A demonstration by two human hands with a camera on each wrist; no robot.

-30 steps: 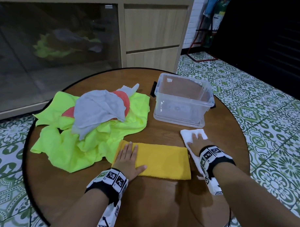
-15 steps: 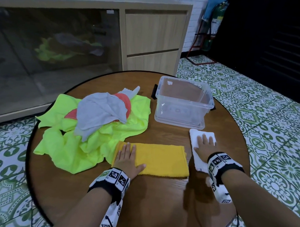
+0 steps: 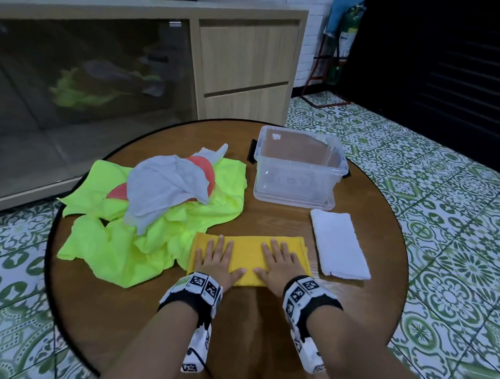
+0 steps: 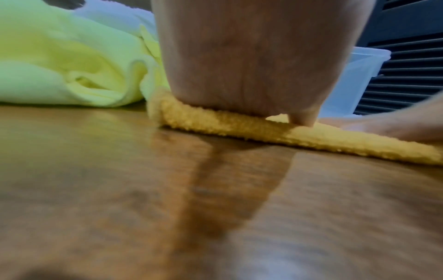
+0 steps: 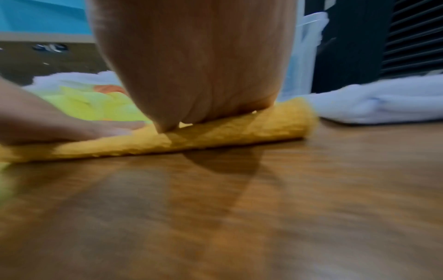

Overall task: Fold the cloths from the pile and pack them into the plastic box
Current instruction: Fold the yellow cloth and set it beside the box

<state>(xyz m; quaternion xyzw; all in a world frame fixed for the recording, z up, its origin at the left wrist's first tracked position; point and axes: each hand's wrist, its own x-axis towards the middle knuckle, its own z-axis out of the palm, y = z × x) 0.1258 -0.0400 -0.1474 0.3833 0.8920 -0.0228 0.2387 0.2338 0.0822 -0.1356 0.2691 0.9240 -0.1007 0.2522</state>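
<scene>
A folded yellow cloth [image 3: 248,247] lies near the table's front edge. My left hand [image 3: 218,259] presses flat on its left half, my right hand [image 3: 279,261] flat on its right half, fingers straight. The wrist views show each palm [image 4: 251,66] [image 5: 196,62] down on the yellow cloth [image 4: 311,140] [image 5: 215,138]. A folded white cloth [image 3: 339,243] lies just right of it. The pile [image 3: 146,214] of neon yellow, grey and red cloths sits to the left. The clear plastic box [image 3: 299,169] stands empty at the back right.
The round wooden table [image 3: 238,330] has bare surface in front of the hands. A black item [image 3: 252,151] lies behind the box. A wooden cabinet with a glass door [image 3: 241,67] stands beyond the table on the tiled floor.
My right hand left the white cloth and moved left onto the right half of the yellow cloth. The left hand stayed pressing on the yellow cloth.
</scene>
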